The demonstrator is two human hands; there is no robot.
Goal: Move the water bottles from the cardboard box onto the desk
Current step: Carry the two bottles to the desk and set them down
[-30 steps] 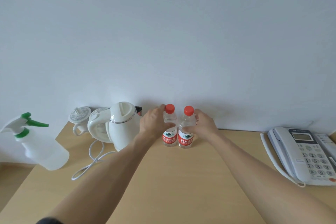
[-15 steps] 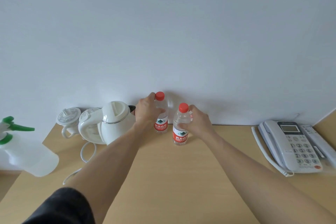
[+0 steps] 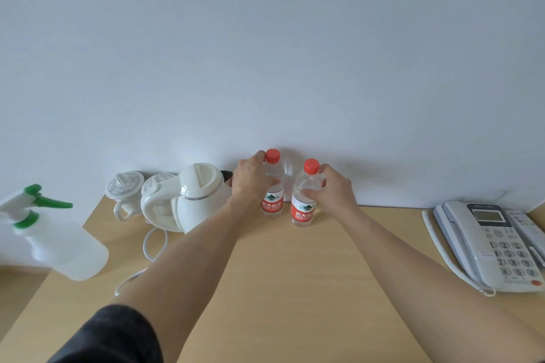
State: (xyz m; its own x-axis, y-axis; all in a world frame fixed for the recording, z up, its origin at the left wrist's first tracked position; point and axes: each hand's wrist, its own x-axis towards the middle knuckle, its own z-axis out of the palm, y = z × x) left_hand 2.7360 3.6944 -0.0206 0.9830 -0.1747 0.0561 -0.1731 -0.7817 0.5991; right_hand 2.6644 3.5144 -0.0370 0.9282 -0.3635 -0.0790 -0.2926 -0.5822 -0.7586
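1. At the back of the bench (image 3: pixel 295 289), near the wall, two water bottles stand upright with red caps.
2. Left bottle (image 3: pixel 272 203) is at 12 o'clock; right bottle (image 3: pixel 303 209) stands just beside it, a bit closer to the person.
3. Left hand (image 3: pixel 250 183) is wrapped around the left bottle.
4. Right hand (image 3: pixel 336 191) is wrapped around the right bottle.
5. White kettle (image 3: pixel 197 197) sits just beside the left hand, at 11 o'clock.
6. Spray bottle (image 3: pixel 56 242) with a green trigger is at 9 o'clock.
7. Phone (image 3: pixel 495 244) lies at 3 o'clock.
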